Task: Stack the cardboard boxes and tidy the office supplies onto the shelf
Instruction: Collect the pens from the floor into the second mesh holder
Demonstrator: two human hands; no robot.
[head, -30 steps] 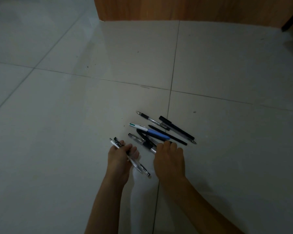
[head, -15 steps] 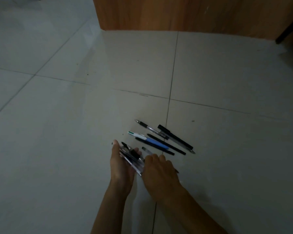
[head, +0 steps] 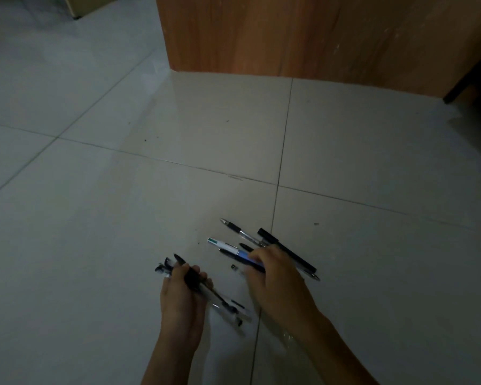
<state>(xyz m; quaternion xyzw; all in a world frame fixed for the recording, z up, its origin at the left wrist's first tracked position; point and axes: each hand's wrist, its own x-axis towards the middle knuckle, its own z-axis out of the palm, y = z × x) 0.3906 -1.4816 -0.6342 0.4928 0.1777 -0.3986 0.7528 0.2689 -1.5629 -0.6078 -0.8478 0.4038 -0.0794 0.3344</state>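
Several pens lie on the pale tiled floor in dim light. My left hand [head: 182, 294] grips a bundle of pens [head: 222, 301] whose ends stick out on both sides of the fist. My right hand [head: 275, 276] reaches over the loose pens, its fingertips on a white-and-blue pen [head: 228, 247]. A black capped pen [head: 286, 250] and a clear pen with a black grip [head: 238, 229] lie just beyond the hand. A small dark cap [head: 234, 266] sits between my hands.
A brown wooden panel [head: 303, 34] of some furniture stands on the floor ahead. A dark leg [head: 456, 93] shows at its right end. A pale cabinet corner [head: 89, 5] is at the top left. Tile floor [head: 95, 218] extends to the left.
My right hand left the bundle in my left hand and moved right and forward onto the loose pens. The left hand now holds more pens. The view tilted up.
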